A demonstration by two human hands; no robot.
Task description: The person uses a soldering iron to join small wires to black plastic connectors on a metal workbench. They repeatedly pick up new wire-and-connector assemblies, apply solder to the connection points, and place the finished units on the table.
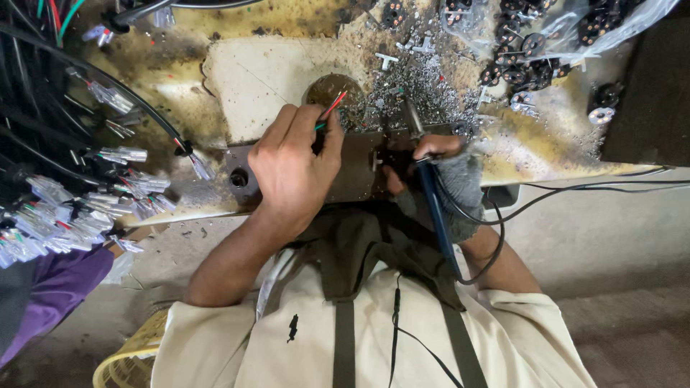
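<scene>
Stained workbench (273, 65), left hand (291, 169) fingers pinching coloured wires (332, 108), right hand (431, 154) gripping soldering iron (431, 194)

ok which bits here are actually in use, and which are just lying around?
In use:
- left hand pinching red and green wires
- right hand holding soldering iron
- metal plate under both hands

Lying about:
- bag of black round parts
- solder scraps
- finished wire bundles

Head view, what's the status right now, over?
Left hand pinching red and green wires. Right hand, in a grey fingerless glove, gripping blue-handled soldering iron. Tip over metal plate. Solder scraps scattered behind.
</scene>
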